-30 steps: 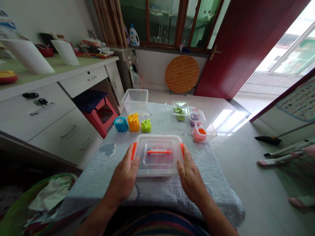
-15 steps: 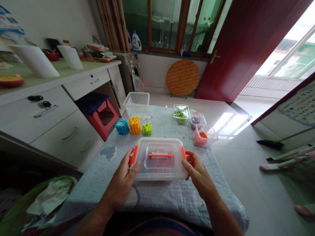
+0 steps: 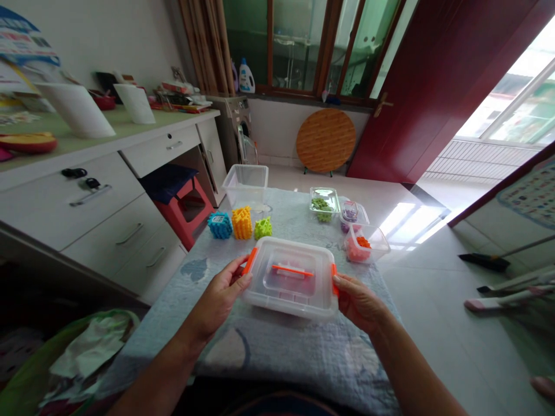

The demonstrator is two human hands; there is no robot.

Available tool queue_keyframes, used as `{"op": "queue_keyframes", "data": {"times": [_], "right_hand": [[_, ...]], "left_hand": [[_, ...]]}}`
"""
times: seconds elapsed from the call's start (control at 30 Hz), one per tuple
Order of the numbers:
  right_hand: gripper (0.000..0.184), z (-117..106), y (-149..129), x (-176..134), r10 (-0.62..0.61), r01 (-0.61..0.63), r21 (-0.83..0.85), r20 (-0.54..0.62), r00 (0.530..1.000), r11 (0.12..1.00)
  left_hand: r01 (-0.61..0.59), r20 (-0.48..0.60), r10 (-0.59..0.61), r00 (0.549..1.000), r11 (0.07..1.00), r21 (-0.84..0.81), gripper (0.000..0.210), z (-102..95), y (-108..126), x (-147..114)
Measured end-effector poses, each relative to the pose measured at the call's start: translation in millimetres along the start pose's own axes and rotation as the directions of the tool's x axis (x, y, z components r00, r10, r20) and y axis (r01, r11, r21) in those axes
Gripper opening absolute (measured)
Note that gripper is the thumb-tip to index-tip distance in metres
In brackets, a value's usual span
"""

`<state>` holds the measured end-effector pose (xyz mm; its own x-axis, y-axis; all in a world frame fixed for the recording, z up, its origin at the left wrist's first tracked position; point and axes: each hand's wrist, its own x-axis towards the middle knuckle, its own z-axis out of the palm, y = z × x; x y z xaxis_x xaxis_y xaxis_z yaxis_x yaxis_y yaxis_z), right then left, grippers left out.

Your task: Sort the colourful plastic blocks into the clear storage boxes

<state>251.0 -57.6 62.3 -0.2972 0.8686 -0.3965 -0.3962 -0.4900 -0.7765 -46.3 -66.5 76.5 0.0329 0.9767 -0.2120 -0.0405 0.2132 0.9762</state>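
Note:
Between my hands is a clear plastic storage box (image 3: pixel 288 289) with its lid on, an orange handle on top and orange clips at both ends. My left hand (image 3: pixel 223 294) grips the left end by its clip, thumb on the lid's edge. At the right end, my right hand (image 3: pixel 358 300) holds the box by the other clip. The box is tilted a little, its right side nearer me. Just beyond it stand a blue block cube (image 3: pixel 220 225), a yellow block stack (image 3: pixel 241 223) and a lime-green block piece (image 3: pixel 263 228).
An uncovered clear bin (image 3: pixel 245 185) stands at the table's far left. Along the right edge are a container with green pieces (image 3: pixel 324 202), one with purple pieces (image 3: pixel 353 214) and one with orange pieces (image 3: pixel 366 242). A red stool (image 3: pixel 186 202) is left of the cloth-covered table (image 3: pixel 182 294).
The storage box has turned slightly clockwise, its right end coming nearer me. Both hands have kept hold of its ends. The whole view has shifted a little.

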Motion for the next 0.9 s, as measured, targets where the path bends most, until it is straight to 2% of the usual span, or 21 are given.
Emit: {"op": "queue_keyframes", "data": {"times": [0.13,0.27,0.5,0.67,0.9], "right_hand": [[0.032,-9.0,7.4,-0.6,-0.085,0.094,0.155,-0.066,0.994,0.983],[0.031,-13.7,6.3,6.6,-0.169,0.212,0.264,-0.176,0.97,0.941],[0.033,0.7,-11.7,38.5,-0.323,0.401,0.341,-0.263,0.909,0.85],[0.023,10.6,-16.4,73.2,-0.347,0.428,0.322,-0.281,0.895,0.844],[0.019,28.3,-14.7,106.3,-0.286,0.379,0.351,-0.29,0.913,0.856]], "left_hand": [[-0.068,0.04,0.068,0.997,0.997,-0.021,0.058,12.2,2.0,15.4],[-0.16,0.08,0.163,0.983,0.986,-0.046,0.052,24.2,7.6,33.3],[-0.141,0.043,0.14,0.989,0.99,0.024,0.059,32.6,6.7,58.0],[-0.165,0.068,0.158,0.985,0.98,0.115,0.05,29.3,9.0,66.5],[-0.192,0.09,0.176,0.98,0.958,0.212,0.042,25.2,21.1,69.3]]}}
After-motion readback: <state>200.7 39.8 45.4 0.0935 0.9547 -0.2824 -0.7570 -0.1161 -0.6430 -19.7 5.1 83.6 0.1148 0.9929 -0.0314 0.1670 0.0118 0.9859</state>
